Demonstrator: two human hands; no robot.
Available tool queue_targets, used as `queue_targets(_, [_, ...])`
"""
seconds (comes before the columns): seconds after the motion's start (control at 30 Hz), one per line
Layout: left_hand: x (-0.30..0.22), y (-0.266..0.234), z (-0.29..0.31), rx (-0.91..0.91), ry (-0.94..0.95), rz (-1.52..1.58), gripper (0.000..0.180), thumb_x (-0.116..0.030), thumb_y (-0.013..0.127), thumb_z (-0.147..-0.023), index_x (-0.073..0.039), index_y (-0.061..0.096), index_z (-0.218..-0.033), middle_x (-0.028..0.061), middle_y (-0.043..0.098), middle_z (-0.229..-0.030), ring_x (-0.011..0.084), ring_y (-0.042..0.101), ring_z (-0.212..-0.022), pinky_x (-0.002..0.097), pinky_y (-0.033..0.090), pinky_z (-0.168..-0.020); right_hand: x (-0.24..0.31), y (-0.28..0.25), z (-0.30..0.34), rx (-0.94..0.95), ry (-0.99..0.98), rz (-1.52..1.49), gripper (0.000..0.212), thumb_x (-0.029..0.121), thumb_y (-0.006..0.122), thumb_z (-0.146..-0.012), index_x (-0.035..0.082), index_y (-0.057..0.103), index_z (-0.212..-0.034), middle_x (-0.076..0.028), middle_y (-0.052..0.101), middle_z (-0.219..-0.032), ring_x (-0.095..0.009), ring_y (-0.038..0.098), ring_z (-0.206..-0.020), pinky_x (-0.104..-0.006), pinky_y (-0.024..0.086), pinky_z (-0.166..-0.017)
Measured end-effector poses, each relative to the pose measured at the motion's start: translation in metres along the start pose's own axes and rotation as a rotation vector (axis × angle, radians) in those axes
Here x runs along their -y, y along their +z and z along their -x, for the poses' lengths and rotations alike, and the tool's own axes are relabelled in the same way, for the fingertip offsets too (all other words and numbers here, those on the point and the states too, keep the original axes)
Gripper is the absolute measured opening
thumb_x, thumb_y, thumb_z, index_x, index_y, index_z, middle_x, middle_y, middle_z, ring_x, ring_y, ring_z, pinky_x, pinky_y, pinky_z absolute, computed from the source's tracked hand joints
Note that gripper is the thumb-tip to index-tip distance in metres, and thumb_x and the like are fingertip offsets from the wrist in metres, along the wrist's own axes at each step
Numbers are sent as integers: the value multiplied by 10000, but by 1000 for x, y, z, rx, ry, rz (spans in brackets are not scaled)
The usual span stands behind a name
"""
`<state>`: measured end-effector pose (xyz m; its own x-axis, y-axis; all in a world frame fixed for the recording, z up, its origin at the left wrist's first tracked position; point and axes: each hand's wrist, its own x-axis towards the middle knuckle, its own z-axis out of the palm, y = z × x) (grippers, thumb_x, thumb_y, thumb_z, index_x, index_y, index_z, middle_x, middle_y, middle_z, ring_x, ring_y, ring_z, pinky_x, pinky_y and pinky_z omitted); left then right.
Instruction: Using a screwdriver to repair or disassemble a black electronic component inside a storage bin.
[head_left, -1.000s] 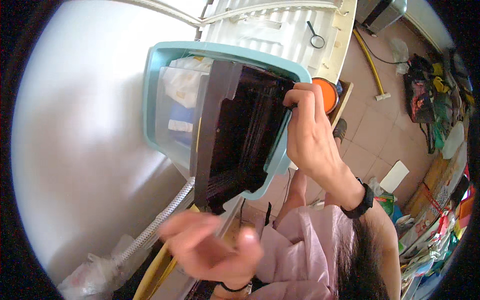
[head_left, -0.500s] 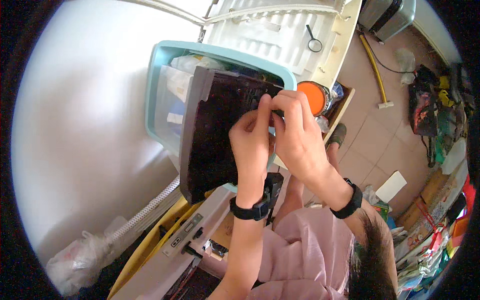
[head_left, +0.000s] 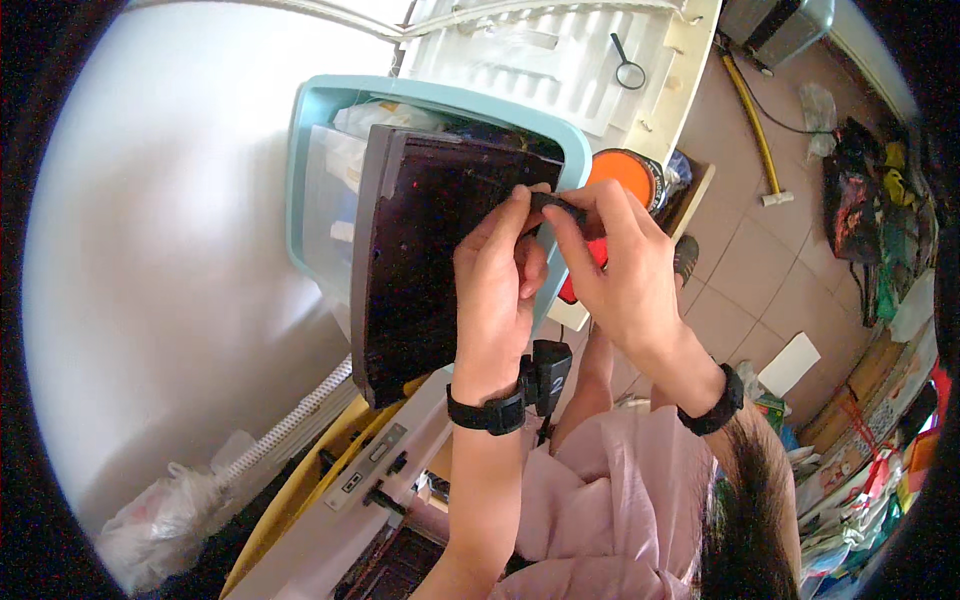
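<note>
A small dark elongated piece (head_left: 556, 205) spans the gap between my hands; its exact kind is hidden by my fingers. My right hand (head_left: 625, 255) is closed and pinches it between thumb and fingers. At its other end, my left hand (head_left: 492, 270) is also closed, thumb and fingertip pressed against it. Behind and left of my hands, a dark, shallow, box-like panel (head_left: 415, 260) with a raised edge leans on the rim of a light-blue-edged plastic bin (head_left: 297, 190). Something red (head_left: 597, 252) shows beneath my right hand.
A round orange-topped container (head_left: 622, 175) stands right of the bin. A magnifying glass (head_left: 629, 73) lies on the white ribbed surface beyond. Lower left is a pale panel with switches (head_left: 365, 470). A yellow-handled hammer (head_left: 757, 130) and bags lie on the tiled floor.
My hands have come slightly apart, the right one shifting right and downward. The dark piece between them now shows more clearly, and the red thing has come into sight.
</note>
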<state>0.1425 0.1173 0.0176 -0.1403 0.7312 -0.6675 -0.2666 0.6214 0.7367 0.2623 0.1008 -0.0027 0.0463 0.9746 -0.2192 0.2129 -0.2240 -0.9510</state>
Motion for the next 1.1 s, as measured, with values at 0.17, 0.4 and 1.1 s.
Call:
queue_targets(0.17, [-1, 0, 0, 0, -10, 11, 308, -283, 598, -971, 8, 685, -1021, 23, 656, -799, 9, 349, -472, 198, 226, -418, 1, 0, 1, -15, -19, -25, 203, 93, 688, -833, 23, 576, -987, -144, 615, -814, -336, 617, -772, -433, 493, -662])
queue_targets(0.4, [6, -6, -6, 36, -45, 67, 280, -286, 611, -967, -18, 681, -1003, 19, 657, -789, 4, 336, -474, 188, 226, -424, 3, -5, 1, -38, -49, -55, 197, 75, 690, -835, 21, 588, -995, -149, 627, -849, -323, 614, -768, -416, 502, -670])
queue_targets(1.1, [5, -2, -5, 152, -51, 269, 361, -304, 480, -1024, -1, 586, -1191, 134, 651, -1179, 22, 400, -563, 175, 325, -506, 8, -2, 1, 28, -29, -167, 257, 27, 683, -770, 25, 575, -1004, -123, 651, -991, -318, 601, -886, -398, 502, -749])
